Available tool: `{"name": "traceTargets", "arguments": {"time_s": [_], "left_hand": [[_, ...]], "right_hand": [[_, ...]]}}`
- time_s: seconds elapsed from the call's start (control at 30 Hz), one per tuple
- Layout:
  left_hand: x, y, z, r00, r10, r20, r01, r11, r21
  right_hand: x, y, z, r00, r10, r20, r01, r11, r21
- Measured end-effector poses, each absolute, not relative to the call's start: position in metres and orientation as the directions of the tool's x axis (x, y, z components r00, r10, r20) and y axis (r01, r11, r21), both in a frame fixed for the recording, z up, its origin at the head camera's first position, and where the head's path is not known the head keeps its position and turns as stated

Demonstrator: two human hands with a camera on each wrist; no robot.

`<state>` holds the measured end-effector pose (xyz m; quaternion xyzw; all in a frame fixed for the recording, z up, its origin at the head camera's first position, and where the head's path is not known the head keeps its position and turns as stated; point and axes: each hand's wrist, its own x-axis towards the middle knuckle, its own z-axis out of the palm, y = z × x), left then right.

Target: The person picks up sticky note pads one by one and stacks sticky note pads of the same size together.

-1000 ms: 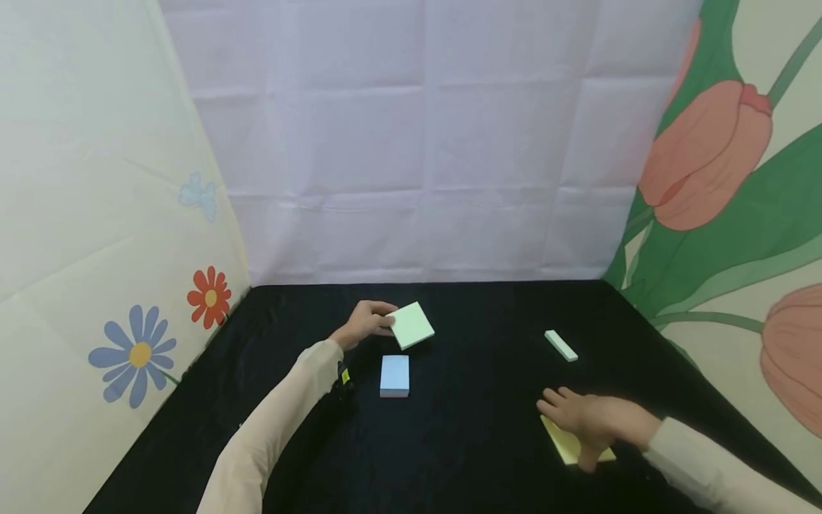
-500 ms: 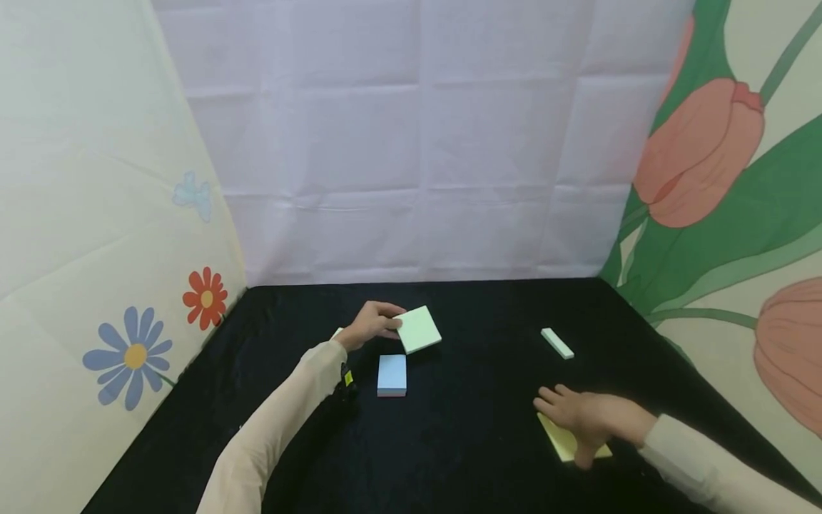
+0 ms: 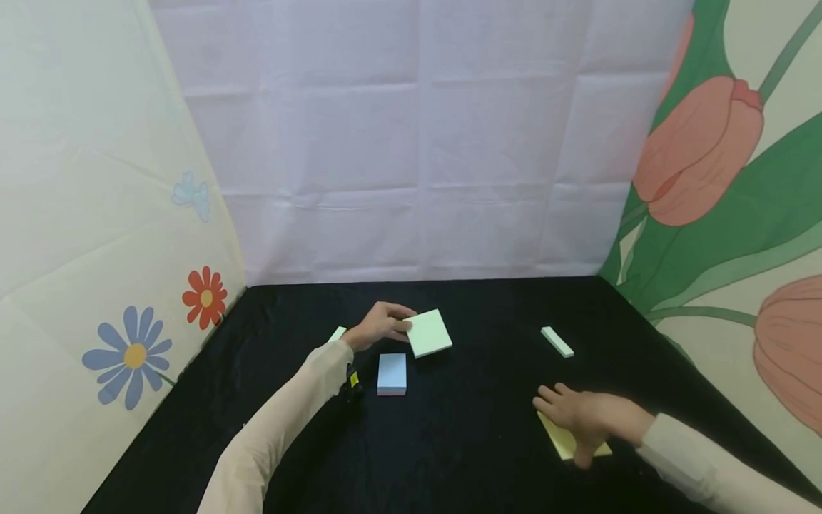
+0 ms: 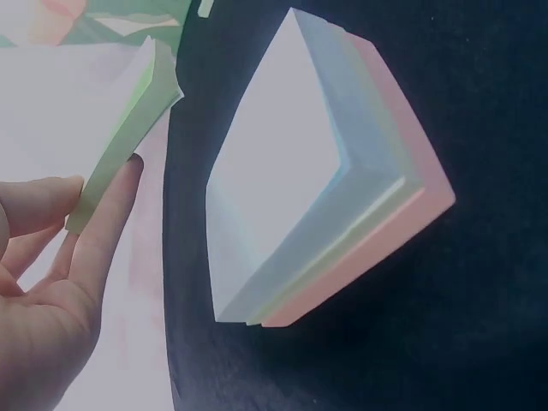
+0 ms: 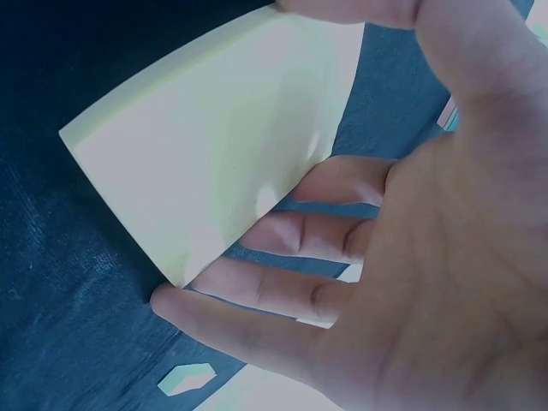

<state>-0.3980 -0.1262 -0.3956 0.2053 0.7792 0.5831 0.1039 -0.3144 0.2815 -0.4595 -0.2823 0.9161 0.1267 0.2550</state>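
My left hand point(image 3: 380, 325) pinches the left edge of a square light-green sticky note pad point(image 3: 430, 333), above the black table behind a stack. In the left wrist view the green pad point(image 4: 128, 128) is seen edge-on between thumb and fingers. That stack of sticky note pads point(image 3: 392, 373), blue on top with thin green and pink layers beneath, stands just in front of the left hand. At the right, my right hand point(image 3: 584, 420) grips a yellow sticky note pad point(image 5: 205, 154) lying at the table surface. The thumb is at one edge, the fingers along the opposite one.
A narrow pale-green block point(image 3: 556, 342) lies at the back right of the black table point(image 3: 475, 414). Another small pale-green piece point(image 3: 337, 333) shows behind the left wrist. White cloth point(image 3: 417, 178) hangs behind the table; flowered panels flank it.
My left hand has moved right and slightly nearer with the green pad, uncovering the small pale-green piece behind the wrist. The right hand stays at the yellow pad.
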Motion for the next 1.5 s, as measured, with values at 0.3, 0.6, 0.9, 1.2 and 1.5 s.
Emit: {"name": "traceTargets", "arguments": {"time_s": [0.3, 0.6, 0.9, 1.2, 1.5], "left_hand": [[-0.394, -0.122, -0.398, -0.867, 0.491, 0.087, 0.238, 0.255, 0.937], [-0.387, -0.112, -0.402, -0.858, 0.513, 0.025, 0.197, 0.284, 0.938], [-0.381, -0.107, -0.404, -0.826, 0.563, 0.034, 0.233, 0.287, 0.929], [-0.378, -0.103, -0.408, -0.802, 0.597, 0.02, 0.257, 0.314, 0.914], [-0.37, -0.099, -0.407, -0.796, 0.606, 0.01, 0.272, 0.342, 0.899]], "right_hand": [[-0.281, 0.25, -0.411, -0.705, -0.467, -0.533, -0.577, 0.815, 0.049], [-0.29, 0.26, -0.429, -0.703, -0.481, -0.524, -0.58, 0.814, 0.032], [-0.289, 0.257, -0.425, -0.703, -0.465, -0.538, -0.57, 0.821, 0.035], [-0.272, 0.241, -0.4, -0.717, -0.447, -0.535, -0.555, 0.83, 0.05], [-0.267, 0.239, -0.396, -0.725, -0.449, -0.522, -0.547, 0.836, 0.041]]}}
